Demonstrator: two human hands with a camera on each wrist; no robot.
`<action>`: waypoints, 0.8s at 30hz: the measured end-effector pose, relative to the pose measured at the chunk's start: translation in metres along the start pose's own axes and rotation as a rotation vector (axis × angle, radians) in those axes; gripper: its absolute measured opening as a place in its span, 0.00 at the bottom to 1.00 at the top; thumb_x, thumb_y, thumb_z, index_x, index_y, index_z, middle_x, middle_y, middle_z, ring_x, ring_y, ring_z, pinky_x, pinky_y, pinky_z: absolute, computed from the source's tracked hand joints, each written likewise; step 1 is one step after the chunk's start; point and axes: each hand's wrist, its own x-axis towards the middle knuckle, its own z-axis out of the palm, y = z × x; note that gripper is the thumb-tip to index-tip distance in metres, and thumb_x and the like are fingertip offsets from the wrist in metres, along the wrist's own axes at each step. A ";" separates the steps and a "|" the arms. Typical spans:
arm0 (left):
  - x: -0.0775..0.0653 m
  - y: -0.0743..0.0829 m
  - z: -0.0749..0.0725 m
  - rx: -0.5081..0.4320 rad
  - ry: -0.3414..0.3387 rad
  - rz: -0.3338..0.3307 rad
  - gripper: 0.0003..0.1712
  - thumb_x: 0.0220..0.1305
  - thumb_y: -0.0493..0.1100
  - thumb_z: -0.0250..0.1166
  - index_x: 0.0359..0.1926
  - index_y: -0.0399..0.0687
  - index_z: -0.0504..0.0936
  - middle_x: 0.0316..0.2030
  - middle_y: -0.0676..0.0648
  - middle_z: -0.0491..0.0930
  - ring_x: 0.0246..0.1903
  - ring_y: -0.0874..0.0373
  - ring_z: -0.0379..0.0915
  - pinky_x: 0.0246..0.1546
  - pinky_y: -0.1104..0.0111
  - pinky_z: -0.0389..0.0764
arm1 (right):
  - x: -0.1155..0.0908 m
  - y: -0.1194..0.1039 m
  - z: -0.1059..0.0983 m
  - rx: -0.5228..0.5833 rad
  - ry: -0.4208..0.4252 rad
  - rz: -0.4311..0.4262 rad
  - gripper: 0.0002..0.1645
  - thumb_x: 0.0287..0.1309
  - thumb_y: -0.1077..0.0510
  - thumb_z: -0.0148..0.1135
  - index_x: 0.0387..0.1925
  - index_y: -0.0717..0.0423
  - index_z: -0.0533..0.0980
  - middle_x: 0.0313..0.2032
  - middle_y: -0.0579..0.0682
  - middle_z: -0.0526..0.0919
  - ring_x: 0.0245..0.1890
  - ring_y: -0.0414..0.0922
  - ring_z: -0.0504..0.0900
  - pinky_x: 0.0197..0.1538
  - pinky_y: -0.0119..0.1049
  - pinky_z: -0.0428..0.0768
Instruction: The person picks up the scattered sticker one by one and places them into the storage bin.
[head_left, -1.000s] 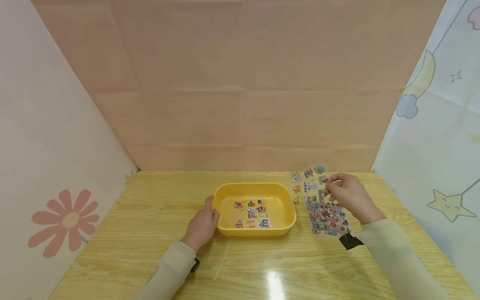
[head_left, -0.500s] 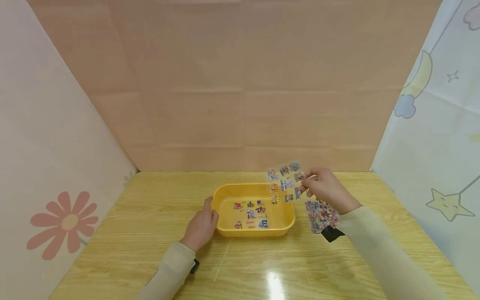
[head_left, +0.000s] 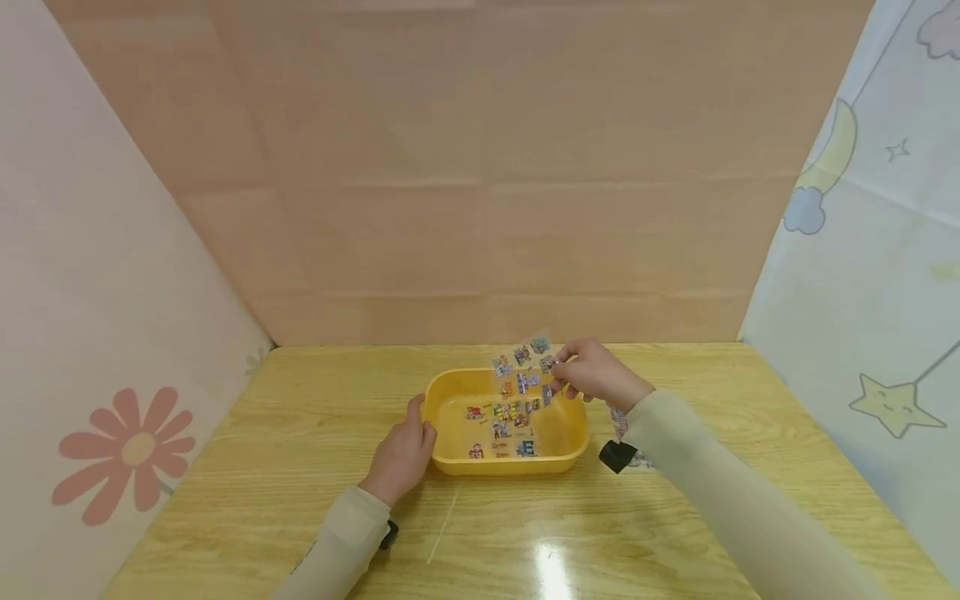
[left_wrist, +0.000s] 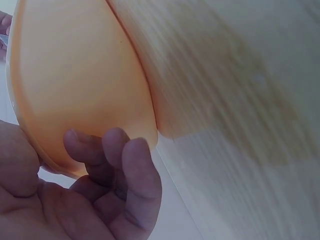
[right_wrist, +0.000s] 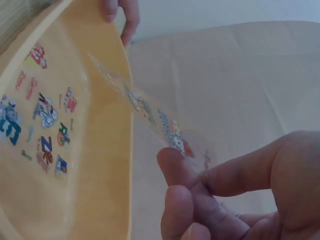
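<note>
A yellow plastic basin (head_left: 510,467) stands on the table, with a clear sticker sheet (right_wrist: 47,107) of cartoon letters lying on its bottom. My left hand (head_left: 400,457) grips the basin's left end; in the left wrist view several fingertips (left_wrist: 82,142) curl against the outer wall. Between thumb and fingers, my right hand (head_left: 600,372) pinches the right edge of another clear sticker sheet (head_left: 527,380). That sheet is tilted over the basin and overlaps its far rim in the head view. In the right wrist view it appears almost edge-on.
Right of the basin lie more colourful sticker sheets (head_left: 618,423), mostly hidden under the right forearm. A black wrist strap piece (head_left: 617,456) hangs beside them. Covered panels rise at the back and both sides of the wooden table (head_left: 315,400).
My right hand has carried the pinched sticker sheet leftward, from beside the pile to over the basin. The right forearm now covers most of the pile. My left hand stays at the basin's end.
</note>
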 end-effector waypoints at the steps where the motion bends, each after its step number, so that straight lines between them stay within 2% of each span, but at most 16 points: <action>1: 0.000 0.000 0.000 -0.003 -0.001 -0.002 0.28 0.74 0.39 0.47 0.71 0.32 0.57 0.13 0.53 0.63 0.11 0.62 0.57 0.13 0.70 0.59 | 0.002 0.000 0.003 0.001 -0.010 0.000 0.11 0.69 0.59 0.53 0.44 0.64 0.75 0.32 0.52 0.87 0.25 0.46 0.78 0.29 0.38 0.70; 7: 0.000 0.000 0.002 -0.004 -0.017 -0.018 0.29 0.74 0.39 0.47 0.71 0.33 0.56 0.13 0.52 0.64 0.11 0.61 0.57 0.13 0.70 0.60 | 0.008 -0.001 0.016 -0.002 -0.061 0.006 0.12 0.68 0.60 0.53 0.42 0.65 0.77 0.30 0.51 0.88 0.23 0.45 0.78 0.25 0.36 0.69; 12: 0.001 0.000 0.003 0.001 -0.019 -0.023 0.29 0.74 0.39 0.47 0.72 0.34 0.56 0.13 0.52 0.64 0.11 0.61 0.58 0.13 0.69 0.60 | 0.013 0.003 0.026 -0.015 -0.085 0.019 0.10 0.68 0.60 0.53 0.37 0.63 0.78 0.29 0.50 0.88 0.22 0.44 0.80 0.23 0.34 0.68; 17: 0.001 0.001 0.001 0.009 -0.018 -0.027 0.29 0.75 0.40 0.47 0.72 0.33 0.56 0.13 0.51 0.65 0.11 0.61 0.58 0.13 0.69 0.61 | 0.018 0.006 0.032 -0.022 -0.120 0.038 0.11 0.68 0.61 0.53 0.35 0.63 0.80 0.29 0.52 0.87 0.24 0.49 0.83 0.22 0.33 0.66; 24: 0.001 0.000 0.001 0.008 -0.016 -0.023 0.29 0.75 0.40 0.47 0.72 0.32 0.56 0.13 0.52 0.64 0.11 0.61 0.57 0.13 0.69 0.60 | 0.027 0.009 0.038 -0.054 -0.156 0.052 0.19 0.66 0.60 0.52 0.21 0.62 0.80 0.28 0.53 0.88 0.22 0.50 0.84 0.18 0.32 0.61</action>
